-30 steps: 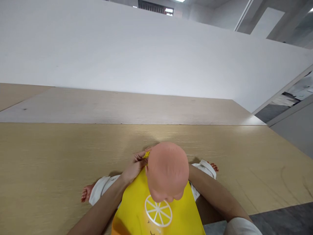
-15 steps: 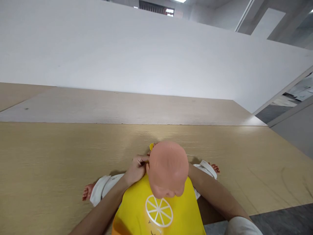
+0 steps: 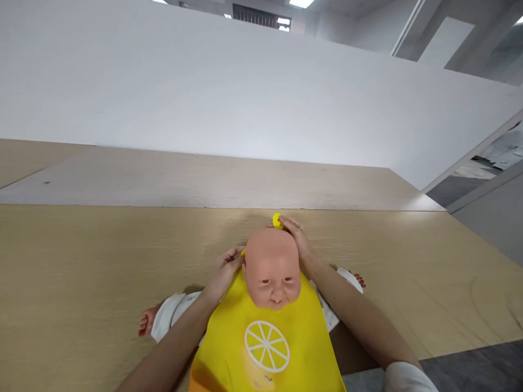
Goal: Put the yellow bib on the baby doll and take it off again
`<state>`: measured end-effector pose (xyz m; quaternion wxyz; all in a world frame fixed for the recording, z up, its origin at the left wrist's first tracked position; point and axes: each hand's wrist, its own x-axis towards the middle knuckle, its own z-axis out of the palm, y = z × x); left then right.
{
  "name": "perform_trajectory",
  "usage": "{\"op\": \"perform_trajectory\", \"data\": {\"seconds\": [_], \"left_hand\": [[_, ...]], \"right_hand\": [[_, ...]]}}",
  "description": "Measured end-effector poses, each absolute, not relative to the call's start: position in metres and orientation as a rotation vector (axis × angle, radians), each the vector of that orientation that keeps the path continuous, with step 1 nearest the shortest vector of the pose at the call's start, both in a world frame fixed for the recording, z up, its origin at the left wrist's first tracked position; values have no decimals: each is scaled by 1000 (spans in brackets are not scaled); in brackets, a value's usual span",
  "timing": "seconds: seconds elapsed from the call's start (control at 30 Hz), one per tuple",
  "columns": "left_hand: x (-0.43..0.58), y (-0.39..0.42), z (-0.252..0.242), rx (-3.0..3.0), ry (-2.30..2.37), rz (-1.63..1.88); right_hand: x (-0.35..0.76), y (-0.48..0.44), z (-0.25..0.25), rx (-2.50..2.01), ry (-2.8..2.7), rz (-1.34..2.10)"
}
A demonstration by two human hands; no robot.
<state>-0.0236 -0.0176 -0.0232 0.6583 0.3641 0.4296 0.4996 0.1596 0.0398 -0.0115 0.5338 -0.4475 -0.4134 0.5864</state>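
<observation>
A baby doll [image 3: 272,261] lies on its back on the wooden table, its head toward the far side and its arms in white sleeves spread wide. Over its chest lies a yellow bib [image 3: 306,326] with a white lemon-slice print. Beside the neck, my left hand [image 3: 224,272] pinches the bib's left edge. My right hand [image 3: 297,235] is against the far right side of the doll's head, its fingers closed on the bib's yellow strap end [image 3: 277,220], which shows small holes. Most of the strap is hidden behind the head.
Past the table [image 3: 102,245] runs a paler board [image 3: 229,179], and a white partition [image 3: 245,98] rises behind it. The table's right edge slants toward a grey floor [image 3: 482,362]. The doll's small hands [image 3: 146,321] reach out at both sides.
The doll's head has tipped back, so its face shows more. My right hand has come out from behind the head, carrying the strap end up and right. My left hand has shifted slightly.
</observation>
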Motion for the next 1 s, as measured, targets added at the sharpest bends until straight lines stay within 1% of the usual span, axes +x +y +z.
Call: {"op": "perform_trajectory", "data": {"seconds": [0.1, 0.27, 0.37, 0.73, 0.9, 1.0], "left_hand": [[-25, -14, -25, 902, 1061, 1129], [-27, -13, -30, 1009, 1181, 1092], [-28, -13, -31, 1104, 1228, 1072], [-34, -6, -36, 1437, 1379, 886], [-34, -7, -36, 1466, 1381, 860], [-34, -6, -37, 1468, 1412, 848]], "right_hand": [[163, 47, -16, -1022, -922, 1408], [171, 57, -33, -1160, -1193, 1114], [175, 61, -41, -1221, -1313, 1034], [180, 69, -51, -1361, -1555, 889], [184, 74, -57, -1390, -1635, 881], [184, 74, -56, -1489, -1685, 869]]}}
